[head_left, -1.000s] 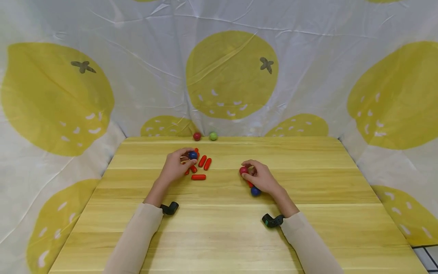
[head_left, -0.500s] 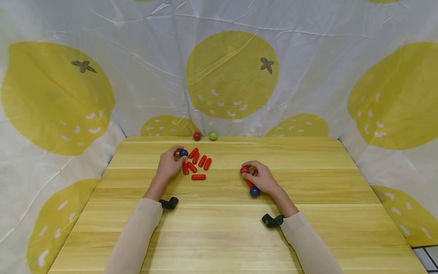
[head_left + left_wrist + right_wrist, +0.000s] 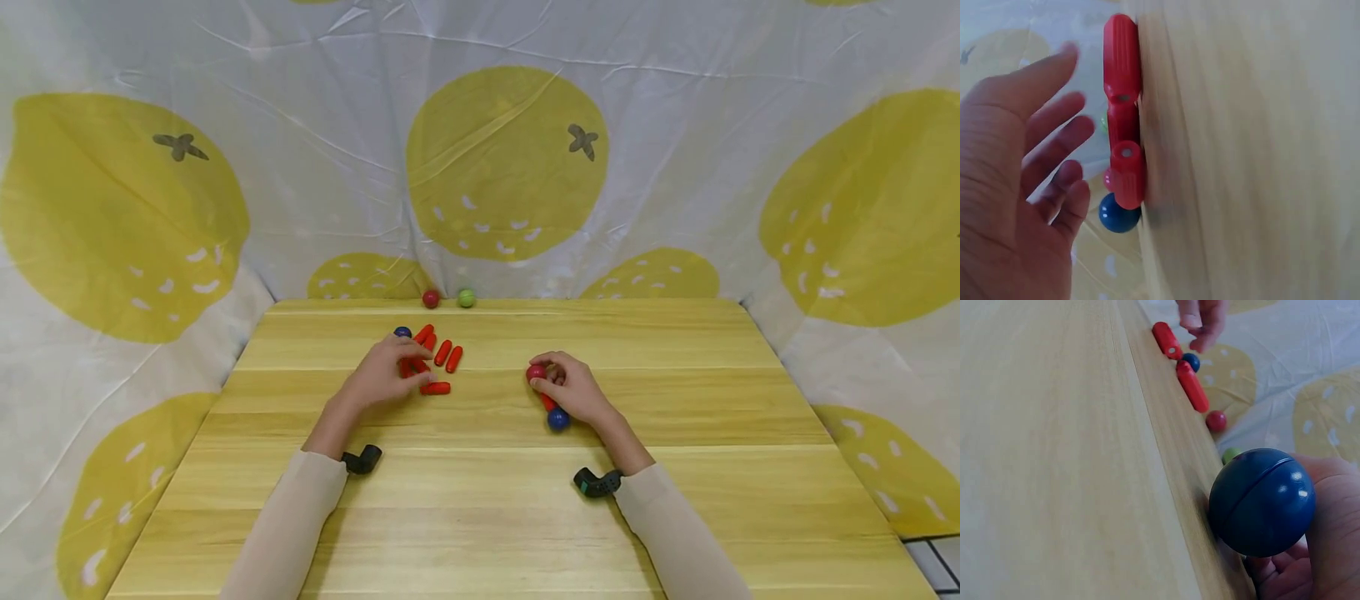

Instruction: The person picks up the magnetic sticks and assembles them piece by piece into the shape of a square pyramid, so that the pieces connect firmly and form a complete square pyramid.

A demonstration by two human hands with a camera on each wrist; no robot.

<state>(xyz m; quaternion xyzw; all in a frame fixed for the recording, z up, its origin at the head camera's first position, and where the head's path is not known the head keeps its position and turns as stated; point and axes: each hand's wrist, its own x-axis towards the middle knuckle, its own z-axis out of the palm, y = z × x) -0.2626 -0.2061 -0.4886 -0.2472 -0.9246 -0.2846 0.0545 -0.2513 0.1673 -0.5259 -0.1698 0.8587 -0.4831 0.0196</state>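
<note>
My left hand [image 3: 378,372] is over a cluster of red plastic rods, its fingers spread and holding nothing. In the left wrist view a red rod [image 3: 1121,56] with a grooved side lies apart from the fingertips, and a loose blue ball [image 3: 1119,214] sits beyond. My right hand [image 3: 576,390] pinches a red ball [image 3: 536,372] between thumb and fingers. Below it a short red rod [image 3: 547,402] runs toward a blue ball [image 3: 558,419]; the three look joined, though the hand partly covers the rod. That blue ball looms large in the right wrist view.
A second red ball [image 3: 431,298] and a green ball [image 3: 467,297] sit at the wooden table's [image 3: 480,525] back edge. Red rods [image 3: 454,359] lie right of the left hand. A lemon-print cloth [image 3: 660,167] hangs behind and at both sides.
The left hand carried a blue ball leftward, let it go behind the rods, then moved nearer and spread over the rods. The right hand has hardly moved and still pinches the red ball.
</note>
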